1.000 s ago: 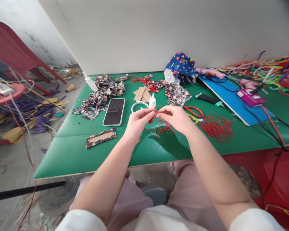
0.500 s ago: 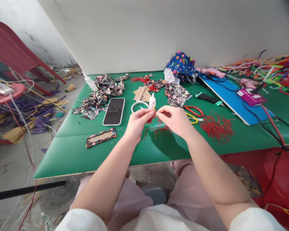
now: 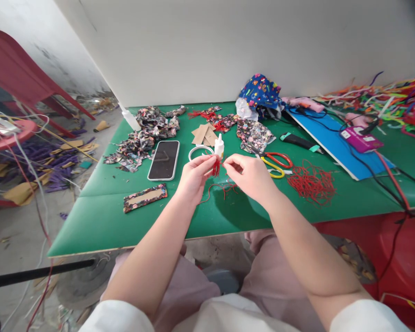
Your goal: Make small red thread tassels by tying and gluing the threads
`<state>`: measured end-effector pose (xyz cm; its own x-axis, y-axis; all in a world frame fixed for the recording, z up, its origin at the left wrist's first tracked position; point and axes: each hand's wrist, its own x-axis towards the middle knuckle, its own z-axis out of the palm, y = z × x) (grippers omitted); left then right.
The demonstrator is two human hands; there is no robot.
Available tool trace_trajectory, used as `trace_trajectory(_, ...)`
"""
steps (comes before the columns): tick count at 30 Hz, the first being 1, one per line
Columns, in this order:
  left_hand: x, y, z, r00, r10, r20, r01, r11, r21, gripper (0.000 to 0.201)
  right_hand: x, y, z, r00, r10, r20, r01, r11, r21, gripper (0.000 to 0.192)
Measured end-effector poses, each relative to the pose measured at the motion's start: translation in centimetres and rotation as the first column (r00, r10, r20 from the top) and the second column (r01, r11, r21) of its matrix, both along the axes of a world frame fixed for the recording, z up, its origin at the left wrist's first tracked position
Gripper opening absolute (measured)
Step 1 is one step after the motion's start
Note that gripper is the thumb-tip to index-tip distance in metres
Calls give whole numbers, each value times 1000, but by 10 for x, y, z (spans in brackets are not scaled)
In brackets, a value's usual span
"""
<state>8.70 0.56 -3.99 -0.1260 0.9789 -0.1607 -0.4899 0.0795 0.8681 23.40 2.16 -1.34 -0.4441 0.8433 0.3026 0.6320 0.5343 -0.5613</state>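
Head view: near the middle of the frame the left hand (image 3: 193, 177) pinches a small red tassel (image 3: 216, 168) between thumb and fingertips, the fringe hanging down just right of the fingers. The right hand (image 3: 251, 177) sits close beside it, thumb and forefinger closed on a red thread (image 3: 224, 162) that runs to the tassel; more loose red thread (image 3: 223, 188) lies on the green table (image 3: 100, 216) just below both hands.

Directly above the hands stands a small white glue bottle (image 3: 219, 146), with a white ring (image 3: 198, 152) lying flat just left of it. Further left lies a phone (image 3: 163, 160), face up with a dark screen, and below it, toward the lower left of the tabletop, a cardboard strip edged in floral fabric (image 3: 145, 198). A heap of floral fabric scraps (image 3: 141, 136) spreads across the upper left of the table, and tan cardboard pieces (image 3: 204, 134) lie above the bottle.

Right of the right hand lie scissors (image 3: 276, 163) with red and yellow handles, and beyond them a tangle of red threads (image 3: 311, 182). A blue board (image 3: 332, 143) slants across the upper right, with a blue patterned cloth (image 3: 261, 94) bunched against the wall.
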Motion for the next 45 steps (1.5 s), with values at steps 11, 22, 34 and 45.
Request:
trace_trajectory(11, 0, -1, -1, 997, 15, -79, -10, 998, 59, 14, -8, -11, -2, 985, 32, 172, -51, 993, 106, 26)
trace_trajectory(22, -7, 0, 1, 939, 48, -341, -21, 996, 83, 18, -4, -1, -7, 992, -51, 118, 44, 997, 55, 26)
trace_trajectory(34, -2, 1, -2, 868, 76, -491, -20, 993, 119, 13, 2, 6, -11, 998, -34, -45, 28, 991, -133, 15)
trace_trajectory(45, -1, -4, 0, 695, 216, -686, -25, 960, 278, 13, -2, 8, -7, 850, -205, -486, -234, 679, -696, 14)
